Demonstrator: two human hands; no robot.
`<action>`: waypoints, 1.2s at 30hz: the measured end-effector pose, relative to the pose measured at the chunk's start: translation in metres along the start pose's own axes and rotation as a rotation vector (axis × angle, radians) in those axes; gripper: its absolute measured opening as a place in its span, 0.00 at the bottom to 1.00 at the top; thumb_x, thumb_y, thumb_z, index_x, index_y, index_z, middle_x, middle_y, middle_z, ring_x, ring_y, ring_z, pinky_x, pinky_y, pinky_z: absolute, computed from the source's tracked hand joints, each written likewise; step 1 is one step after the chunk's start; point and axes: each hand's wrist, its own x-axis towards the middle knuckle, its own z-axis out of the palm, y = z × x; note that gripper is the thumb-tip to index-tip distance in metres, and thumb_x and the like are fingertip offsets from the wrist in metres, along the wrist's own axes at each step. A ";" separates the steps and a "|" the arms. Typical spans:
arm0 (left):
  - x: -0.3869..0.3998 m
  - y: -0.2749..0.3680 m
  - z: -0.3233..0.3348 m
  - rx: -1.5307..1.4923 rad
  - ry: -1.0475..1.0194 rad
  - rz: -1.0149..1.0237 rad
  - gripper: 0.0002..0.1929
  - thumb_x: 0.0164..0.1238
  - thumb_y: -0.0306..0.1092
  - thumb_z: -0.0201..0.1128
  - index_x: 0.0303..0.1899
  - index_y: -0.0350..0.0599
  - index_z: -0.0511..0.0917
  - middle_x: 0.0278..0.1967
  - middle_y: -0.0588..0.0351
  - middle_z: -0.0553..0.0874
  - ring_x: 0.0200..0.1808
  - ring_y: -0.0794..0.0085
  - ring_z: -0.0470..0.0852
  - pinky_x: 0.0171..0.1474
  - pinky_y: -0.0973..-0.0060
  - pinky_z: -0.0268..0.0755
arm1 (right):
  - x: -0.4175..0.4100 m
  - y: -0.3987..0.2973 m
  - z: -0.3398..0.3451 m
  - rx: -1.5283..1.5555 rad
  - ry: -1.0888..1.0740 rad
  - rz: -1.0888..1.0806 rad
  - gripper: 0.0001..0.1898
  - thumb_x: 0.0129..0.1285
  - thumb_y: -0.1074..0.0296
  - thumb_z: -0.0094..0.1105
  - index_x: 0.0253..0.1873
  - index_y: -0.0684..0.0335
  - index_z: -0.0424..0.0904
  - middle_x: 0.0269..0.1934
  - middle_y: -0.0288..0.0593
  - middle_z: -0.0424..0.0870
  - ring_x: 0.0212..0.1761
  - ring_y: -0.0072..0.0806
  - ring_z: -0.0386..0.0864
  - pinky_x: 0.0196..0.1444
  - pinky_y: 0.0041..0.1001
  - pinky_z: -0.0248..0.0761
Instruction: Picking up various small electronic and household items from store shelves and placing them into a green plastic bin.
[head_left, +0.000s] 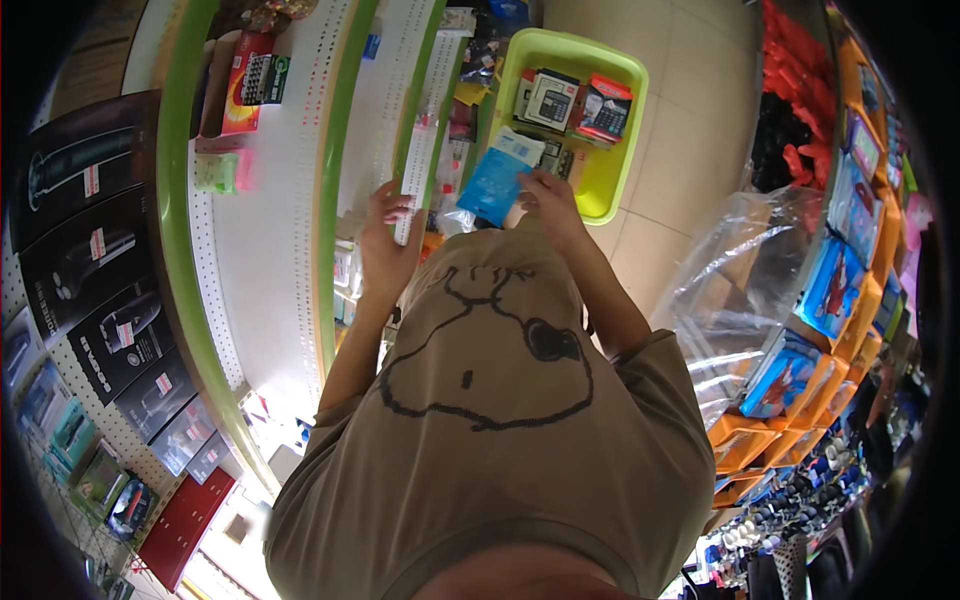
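A blue flat packet (495, 184) with a pale, printed top end is in my right hand (553, 201), held by its right edge between thumb and fingers. It hangs over the near left corner of a yellow-green plastic basket (637, 135). Inside the basket are a white-and-black boxed calculator (551, 99), a red-packaged calculator (605, 109) and other small packs, partly covered by the packet. My left hand (386, 244) is at the green-edged shelf (420, 142), fingers apart and slightly curled. Whether it touches the shelf edge is unclear.
White perforated shelves (262, 247) rise on my left, holding battery packs (262, 79) and boxed shavers (127, 326). To the right, clear plastic sheeting (727, 277) bulges beside orange bins (855, 315) and red goods (802, 67). Tiled floor (675, 150) runs between.
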 end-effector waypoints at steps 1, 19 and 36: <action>0.003 0.003 -0.010 0.129 0.074 0.075 0.22 0.66 0.26 0.67 0.60 0.37 0.74 0.47 0.47 0.86 0.45 0.61 0.86 0.51 0.67 0.77 | 0.003 0.003 -0.011 -0.006 0.003 0.005 0.16 0.69 0.57 0.66 0.51 0.65 0.81 0.40 0.36 0.84 0.38 0.22 0.82 0.43 0.24 0.73; -0.043 -0.105 -0.092 0.997 0.335 -0.206 0.28 0.81 0.52 0.46 0.71 0.43 0.65 0.68 0.37 0.62 0.66 0.42 0.64 0.67 0.43 0.55 | 0.131 0.086 -0.211 -0.338 0.516 0.433 0.13 0.63 0.62 0.67 0.46 0.64 0.81 0.35 0.41 0.85 0.32 0.32 0.85 0.26 0.29 0.70; -0.030 -0.118 -0.078 1.038 0.365 -0.252 0.32 0.79 0.55 0.29 0.66 0.43 0.70 0.64 0.39 0.70 0.67 0.47 0.67 0.66 0.39 0.60 | 0.267 0.190 -0.266 -0.921 0.544 0.411 0.18 0.60 0.60 0.66 0.51 0.64 0.87 0.33 0.51 0.90 0.34 0.38 0.89 0.43 0.34 0.80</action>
